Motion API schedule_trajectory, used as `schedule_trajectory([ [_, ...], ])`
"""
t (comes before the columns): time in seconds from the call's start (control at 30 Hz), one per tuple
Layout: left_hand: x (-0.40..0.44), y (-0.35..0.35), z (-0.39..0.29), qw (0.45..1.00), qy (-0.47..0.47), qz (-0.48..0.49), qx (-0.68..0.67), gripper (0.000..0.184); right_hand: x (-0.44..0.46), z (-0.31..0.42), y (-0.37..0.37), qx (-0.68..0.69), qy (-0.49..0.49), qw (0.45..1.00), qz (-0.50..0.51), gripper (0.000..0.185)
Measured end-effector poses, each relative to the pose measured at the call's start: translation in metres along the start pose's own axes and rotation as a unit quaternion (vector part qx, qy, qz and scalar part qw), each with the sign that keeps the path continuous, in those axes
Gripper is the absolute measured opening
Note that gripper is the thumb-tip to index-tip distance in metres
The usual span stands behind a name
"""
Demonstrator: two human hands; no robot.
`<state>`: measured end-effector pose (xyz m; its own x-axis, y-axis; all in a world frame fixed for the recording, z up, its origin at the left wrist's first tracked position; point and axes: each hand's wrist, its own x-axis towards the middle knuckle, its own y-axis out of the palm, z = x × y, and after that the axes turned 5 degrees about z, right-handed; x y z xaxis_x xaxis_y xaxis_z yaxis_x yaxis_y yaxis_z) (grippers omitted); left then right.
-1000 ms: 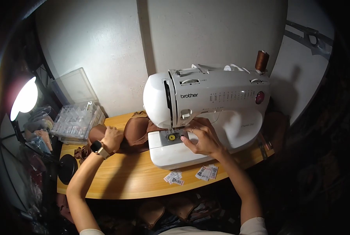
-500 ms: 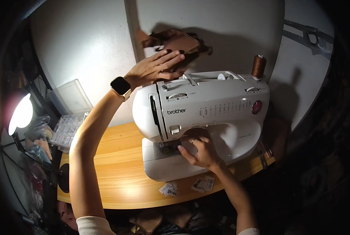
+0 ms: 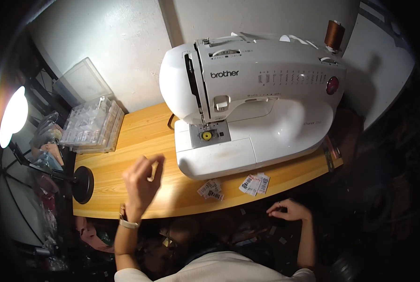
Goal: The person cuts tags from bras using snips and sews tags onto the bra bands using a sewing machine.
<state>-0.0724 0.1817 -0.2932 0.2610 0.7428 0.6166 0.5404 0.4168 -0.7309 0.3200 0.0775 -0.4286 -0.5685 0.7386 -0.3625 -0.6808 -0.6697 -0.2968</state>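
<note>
My left hand (image 3: 142,184) is raised over the wooden table (image 3: 142,129), left of the sewing machine's front corner. Its fingers are bent and smeared by motion; no object shows in them. My right hand (image 3: 291,209) hangs just off the table's front edge, below the paper labels, its fingers loosely bent with a gap to the thumb and nothing visible in them. Neither hand touches the white sewing machine (image 3: 271,77). A yellow bobbin (image 3: 206,136) shows in the machine's bed under the needle area. A brown thread spool (image 3: 334,35) stands on top at the right.
Printed labels (image 3: 211,189) and more labels (image 3: 254,184) lie at the table's front edge. At left are a lit desk lamp (image 3: 13,116), its round base (image 3: 83,184) and a clear compartment box (image 3: 90,124). A wall rises behind the machine.
Both hands have drawn back from the sewing machine toward me. The brown item beyond the machine near my left hand is out of sight. The view has shifted, so the machine sits higher in it.
</note>
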Motion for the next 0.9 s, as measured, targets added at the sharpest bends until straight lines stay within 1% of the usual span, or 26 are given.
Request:
schedule_trajectory([
  [0.03, -0.024, 0.009, -0.011, 0.998, -0.023, 0.048, -0.042, 0.008, 0.015, -0.032, 0.01, -0.008, 0.138, 0.99, -0.032, 0.025],
  [0.07, -0.042, 0.024, -0.019, 0.991, -0.025, 0.09, -0.092, 0.009, 0.03, -0.074, 0.024, -0.086, 0.188, 0.974, -0.094, 0.04],
  [0.13, -0.063, 0.046, -0.036, 0.977, -0.044, 0.162, -0.129, 0.008, 0.049, -0.11, 0.051, -0.151, 0.242, 0.946, -0.152, 0.059],
  [0.17, -0.068, 0.051, -0.041, 0.977, -0.02, 0.185, -0.102, 0.012, 0.057, -0.135, 0.062, -0.151, 0.246, 0.946, -0.149, 0.059],
  [0.2, -0.072, 0.056, -0.044, 0.976, 0.008, 0.206, -0.075, 0.016, 0.066, -0.162, 0.072, -0.15, 0.208, 0.956, -0.141, 0.063],
  [0.23, -0.076, 0.061, -0.048, 0.976, 0.016, 0.2, -0.083, 0.025, 0.071, -0.183, 0.079, -0.15, 0.169, 0.965, -0.134, 0.067],
  [0.27, -0.077, 0.058, -0.056, 0.973, 0.032, 0.218, -0.073, 0.027, 0.075, -0.198, 0.087, -0.149, 0.172, 0.964, -0.135, 0.067],
  [0.3, -0.077, 0.054, -0.063, 0.968, 0.049, 0.236, -0.063, 0.029, 0.078, -0.201, 0.092, -0.132, 0.101, 0.966, -0.2, 0.064],
  [0.37, -0.09, 0.063, -0.065, 0.968, 0.062, 0.236, -0.05, 0.031, 0.076, -0.209, 0.096, -0.115, 0.031, 0.957, -0.264, 0.061],
  [0.43, -0.102, 0.068, -0.062, 0.968, 0.108, 0.218, -0.062, 0.033, 0.072, -0.195, 0.096, -0.2, 0.107, 0.933, -0.279, 0.055],
  [0.47, -0.107, 0.068, -0.063, 0.973, 0.116, 0.18, -0.08, 0.031, 0.071, -0.203, 0.096, -0.199, 0.11, 0.933, -0.28, 0.055],
  [0.5, -0.107, 0.063, -0.066, 0.973, 0.117, 0.183, -0.082, 0.031, 0.071, -0.221, 0.097, -0.203, 0.126, 0.932, -0.272, 0.051],
  [0.57, -0.104, 0.049, -0.072, 0.975, 0.103, 0.166, -0.111, 0.026, 0.065, -0.227, 0.1, -0.205, 0.144, 0.931, -0.265, 0.048],
  [0.6, -0.106, 0.047, -0.072, 0.974, 0.105, 0.168, -0.113, 0.026, 0.058, -0.218, 0.097, -0.144, 0.144, 0.94, -0.275, 0.046],
  [0.63, -0.11, 0.046, -0.074, 0.971, 0.078, 0.148, -0.17, 0.026, 0.052, -0.213, 0.096, -0.082, 0.145, 0.945, -0.283, 0.044],
  [0.67, -0.112, 0.045, -0.076, 0.964, 0.05, 0.128, -0.227, 0.027, 0.049, -0.216, 0.096, -0.079, 0.15, 0.943, -0.285, 0.044],
  [0.7, -0.109, 0.037, -0.081, 0.949, 0.007, 0.171, -0.265, 0.028, 0.045, -0.225, 0.097, 0.008, 0.163, 0.946, -0.281, 0.041],
  [0.73, -0.102, 0.027, -0.087, 0.935, -0.002, 0.184, -0.302, 0.028, 0.038, -0.228, 0.099, 0.096, 0.176, 0.94, -0.277, 0.039],
  [0.77, -0.096, 0.022, -0.091, 0.92, -0.012, 0.196, -0.339, 0.028, 0.029, -0.231, 0.102, 0.099, 0.184, 0.937, -0.281, 0.039],
  [0.8, -0.098, 0.021, -0.09, 0.902, -0.028, 0.22, -0.37, 0.025, 0.02, -0.228, 0.101, 0.047, 0.204, 0.938, -0.277, 0.035],
  [0.83, -0.105, 0.026, -0.086, 0.894, -0.043, 0.22, -0.388, 0.023, 0.014, -0.215, 0.097, -0.004, 0.222, 0.937, -0.271, 0.031],
  [0.87, -0.112, 0.032, -0.083, 0.886, -0.058, 0.219, -0.404, 0.022, 0.005, -0.201, 0.09, -0.026, 0.241, 0.924, -0.297, 0.028],
  [0.9, -0.115, 0.037, -0.086, 0.864, -0.114, 0.205, -0.445, 0.017, -0.004, -0.173, 0.081, -0.049, 0.26, 0.909, -0.321, 0.025],
])
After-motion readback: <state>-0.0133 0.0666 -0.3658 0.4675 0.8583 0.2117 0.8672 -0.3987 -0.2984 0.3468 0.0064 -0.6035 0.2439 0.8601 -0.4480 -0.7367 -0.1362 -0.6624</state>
